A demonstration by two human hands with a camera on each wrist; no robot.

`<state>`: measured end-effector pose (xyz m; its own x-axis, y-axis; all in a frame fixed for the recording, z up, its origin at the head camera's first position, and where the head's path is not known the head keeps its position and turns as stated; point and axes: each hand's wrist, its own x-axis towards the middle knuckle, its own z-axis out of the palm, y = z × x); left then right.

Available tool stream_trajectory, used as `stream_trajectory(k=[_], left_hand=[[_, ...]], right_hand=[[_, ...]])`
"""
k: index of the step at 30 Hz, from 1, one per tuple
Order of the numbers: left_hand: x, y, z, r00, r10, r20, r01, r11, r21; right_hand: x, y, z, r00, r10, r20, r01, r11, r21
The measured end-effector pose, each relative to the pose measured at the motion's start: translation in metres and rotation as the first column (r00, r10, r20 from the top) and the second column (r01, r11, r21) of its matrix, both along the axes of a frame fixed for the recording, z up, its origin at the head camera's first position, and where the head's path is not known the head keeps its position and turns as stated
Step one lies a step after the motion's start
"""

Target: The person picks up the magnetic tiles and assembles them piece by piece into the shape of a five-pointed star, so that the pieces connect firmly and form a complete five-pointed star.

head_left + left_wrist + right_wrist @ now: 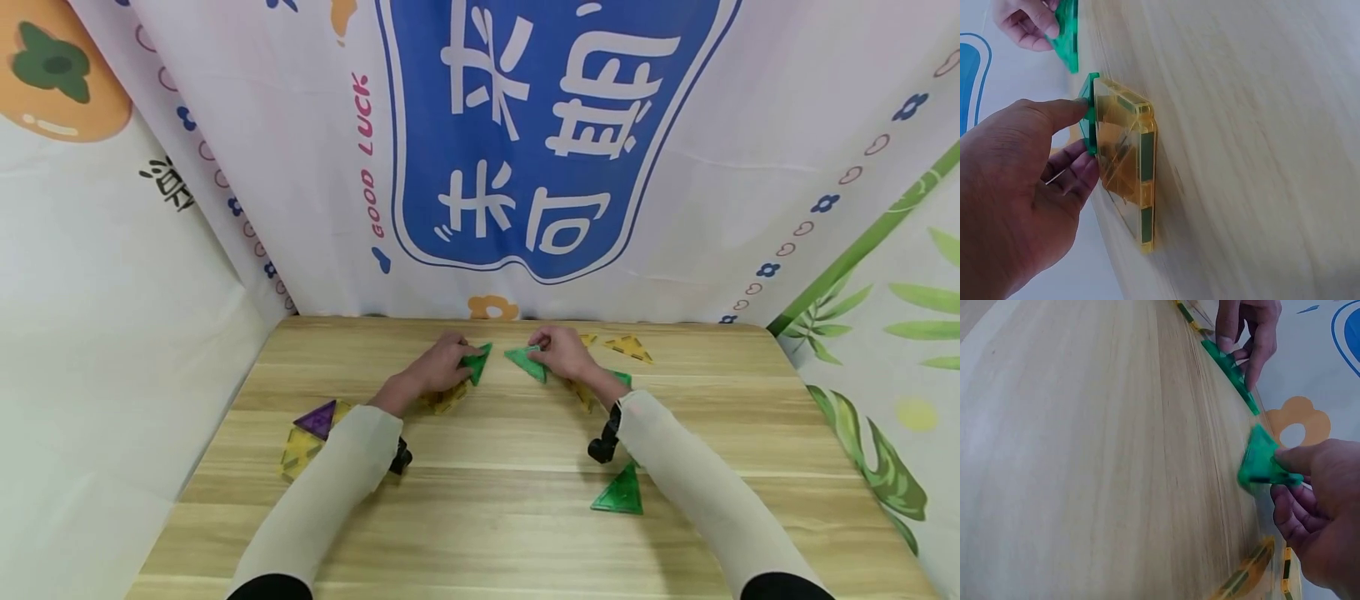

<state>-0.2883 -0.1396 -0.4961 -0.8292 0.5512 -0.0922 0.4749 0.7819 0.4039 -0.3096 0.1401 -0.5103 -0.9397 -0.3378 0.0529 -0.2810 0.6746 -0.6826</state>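
Observation:
Near the back of the wooden table, my left hand (441, 364) pinches a green triangular tile (478, 364) between thumb and fingers. In the left wrist view this tile is right beside a clear yellow tile (1124, 147); whether they touch I cannot tell. To the right, my right hand (564, 353) pinches a second green triangular tile (529, 363), which looks lifted and slightly blurred in the right wrist view. A small gap lies between the two green tiles. Yellow tile pieces (584, 396) sit beneath and beside the right hand, partly hidden by it.
A purple triangular tile (316, 419) and yellow tiles (299, 451) lie at the left, partly behind the left sleeve. Another green triangle (621, 492) lies near the right forearm, and a green piece (623, 378) shows behind the right wrist. A yellow triangle (630, 347) is at the back right.

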Motion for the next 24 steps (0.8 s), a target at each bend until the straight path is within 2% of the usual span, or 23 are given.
stream_trajectory(k=[5,9,10,14,16,17,24], left_hand=[[-0.001,0.005,0.002,1.000,0.004,0.030,-0.005,1.000,0.009],[-0.001,0.010,0.004,0.999,-0.008,0.035,0.007,1.000,0.016],[-0.006,0.009,-0.005,0.999,-0.024,0.023,0.023,0.999,0.031],[-0.006,0.014,-0.006,0.999,-0.033,0.009,0.033,0.999,0.043],[-0.006,0.016,-0.007,0.999,-0.034,-0.002,0.034,0.999,0.040],[-0.001,0.019,0.002,1.000,-0.020,0.009,0.020,0.999,0.029],[-0.001,0.024,-0.002,1.000,-0.002,0.006,0.002,0.999,0.036]], right_hand=[[0.002,-0.004,-0.001,0.998,-0.065,0.011,0.065,0.998,0.006],[0.006,-0.008,-0.001,0.993,-0.113,0.044,0.114,0.993,-0.031],[0.006,-0.009,-0.002,0.992,-0.119,0.052,0.121,0.992,-0.046],[0.007,-0.013,-0.006,0.986,-0.144,0.084,0.152,0.984,-0.097],[0.008,-0.016,-0.007,0.985,-0.155,0.081,0.163,0.981,-0.105],[0.009,-0.017,-0.007,0.984,-0.163,0.079,0.171,0.980,-0.106],[0.015,-0.030,-0.008,0.984,-0.171,0.052,0.177,0.977,-0.123]])
